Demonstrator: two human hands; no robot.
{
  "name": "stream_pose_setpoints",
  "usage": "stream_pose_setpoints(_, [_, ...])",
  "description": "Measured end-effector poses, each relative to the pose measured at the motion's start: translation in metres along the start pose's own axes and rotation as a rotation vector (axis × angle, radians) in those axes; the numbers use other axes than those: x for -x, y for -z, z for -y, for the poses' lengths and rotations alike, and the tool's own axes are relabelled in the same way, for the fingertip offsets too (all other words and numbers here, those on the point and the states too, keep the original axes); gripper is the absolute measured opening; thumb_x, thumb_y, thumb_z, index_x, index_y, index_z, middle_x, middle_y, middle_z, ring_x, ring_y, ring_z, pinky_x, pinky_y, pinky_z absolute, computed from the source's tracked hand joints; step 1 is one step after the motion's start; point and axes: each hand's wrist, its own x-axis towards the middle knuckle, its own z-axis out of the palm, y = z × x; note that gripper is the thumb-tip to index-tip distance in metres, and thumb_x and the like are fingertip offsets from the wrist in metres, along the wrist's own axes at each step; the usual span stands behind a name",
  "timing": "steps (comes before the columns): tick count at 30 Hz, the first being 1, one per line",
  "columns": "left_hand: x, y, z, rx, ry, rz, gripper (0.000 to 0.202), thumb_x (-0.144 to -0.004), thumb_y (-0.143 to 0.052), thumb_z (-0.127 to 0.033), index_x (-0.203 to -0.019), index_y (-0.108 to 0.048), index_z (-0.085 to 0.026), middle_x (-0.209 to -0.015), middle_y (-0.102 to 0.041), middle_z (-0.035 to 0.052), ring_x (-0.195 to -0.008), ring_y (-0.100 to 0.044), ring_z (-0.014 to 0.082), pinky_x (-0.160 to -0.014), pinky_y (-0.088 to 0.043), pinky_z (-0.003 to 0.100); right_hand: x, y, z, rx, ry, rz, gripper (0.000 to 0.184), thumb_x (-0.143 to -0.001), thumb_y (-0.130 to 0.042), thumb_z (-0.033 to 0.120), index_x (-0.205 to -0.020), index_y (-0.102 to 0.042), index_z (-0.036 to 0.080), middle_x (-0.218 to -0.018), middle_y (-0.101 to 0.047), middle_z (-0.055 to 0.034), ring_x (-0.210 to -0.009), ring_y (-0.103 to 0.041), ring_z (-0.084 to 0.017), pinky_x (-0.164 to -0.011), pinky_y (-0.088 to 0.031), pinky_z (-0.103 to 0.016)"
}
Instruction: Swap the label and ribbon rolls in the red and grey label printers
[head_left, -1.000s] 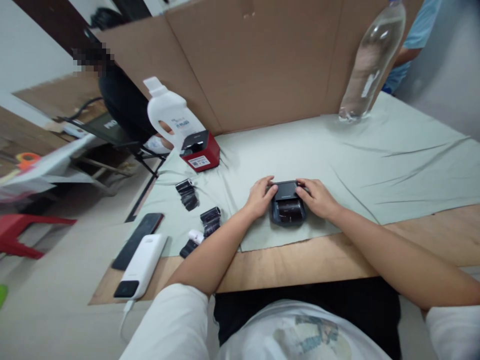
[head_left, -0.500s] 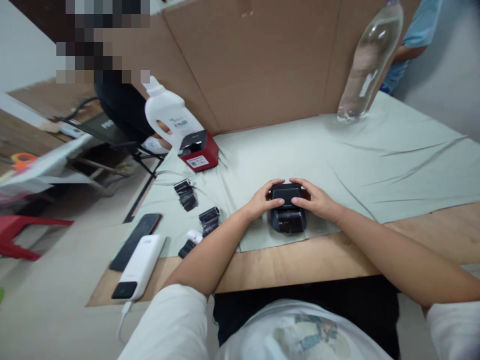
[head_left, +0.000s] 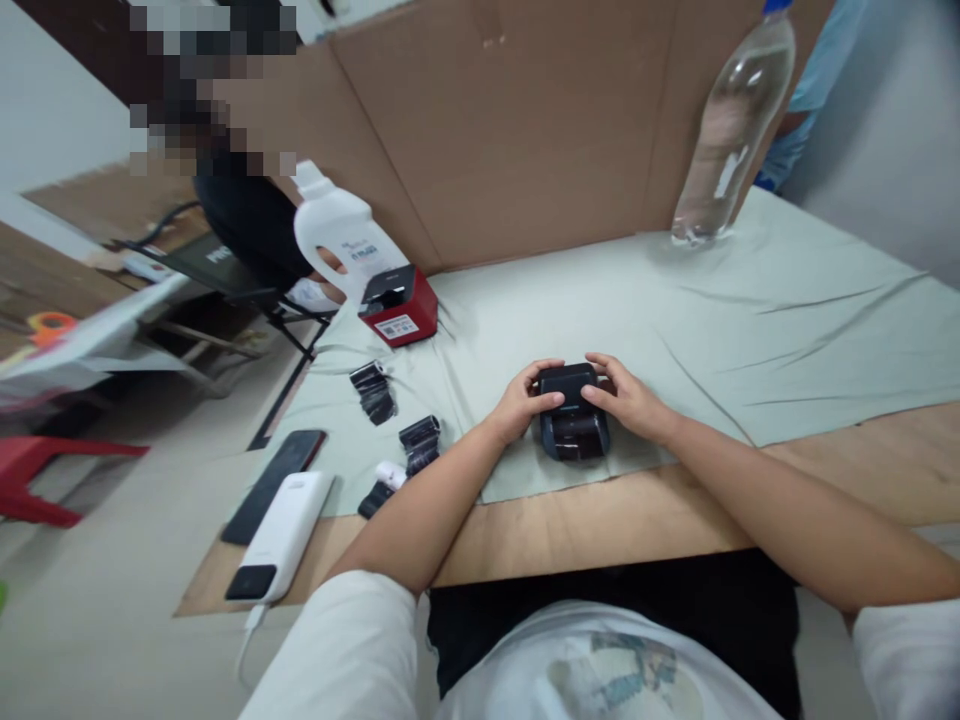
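Note:
A small black device (head_left: 568,385), like a compact label printer, sits on the pale cloth in front of me. Dark, glossy film (head_left: 576,436) covers its near end. On its left side, my left hand (head_left: 523,396) grips it, thumb on the top panel and fingers curled around the far edge. My right hand (head_left: 628,398) holds the opposite side, its thumb at the panel's right edge. Some dark material shows between the device and the right fingers. To the left lie a black film roll (head_left: 373,392) and a second black roll (head_left: 420,445), partly unrolled.
Farther left stand a red-and-black box (head_left: 401,306) and a white jug (head_left: 346,225). A phone (head_left: 274,485) and a white power bank (head_left: 281,537) with a cable lie at the left corner. A water bottle (head_left: 731,135) stands by the cardboard screen (head_left: 517,130). Another person (head_left: 244,215) sits beyond.
The device and both hands have shifted very slightly left in view. My right thumb has moved toward the panel's edge. Both hands stay on the device.

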Motion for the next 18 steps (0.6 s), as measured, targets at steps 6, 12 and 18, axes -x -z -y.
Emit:
stream_pose_setpoints(6, [-0.001,-0.004,0.000,0.159,0.016,-0.168,0.068,-0.054,-0.085,-0.035,-0.114,-0.057,-0.020,-0.102,-0.066,0.0045,-0.093,-0.062,0.0184,-0.081,-0.051,0.029,0.001,0.000,0.009,-0.044,-0.151,0.094,0.091,-0.075,-0.068,0.059,-0.146,-0.028,0.019,-0.094,-0.066,-0.0078,-0.089,-0.065,-0.025,-0.082,-0.052,-0.044])
stream_pose_setpoints(12, [-0.001,-0.007,-0.005,0.091,0.119,-0.175,0.066,-0.066,-0.077,-0.050,-0.118,-0.049,-0.022,-0.103,-0.061,0.0045,-0.076,-0.066,0.0165,-0.057,-0.054,0.027,-0.007,0.010,0.024,-0.276,-0.385,-0.043,0.072,-0.077,-0.074,0.042,-0.138,-0.042,0.020,-0.105,-0.068,-0.0093,-0.086,-0.066,-0.020,-0.074,-0.053,-0.032])
stream_pose_setpoints(18, [-0.003,-0.012,-0.011,-0.073,0.308,-0.120,0.045,-0.071,-0.072,-0.046,-0.097,-0.051,-0.016,-0.075,-0.060,0.0001,-0.050,-0.063,0.0127,-0.044,-0.051,0.024,-0.065,0.094,0.019,-0.196,-0.383,-0.431,0.018,-0.086,-0.064,0.032,-0.093,-0.064,0.015,-0.074,-0.069,-0.0046,-0.059,-0.061,-0.014,-0.058,-0.053,-0.027])
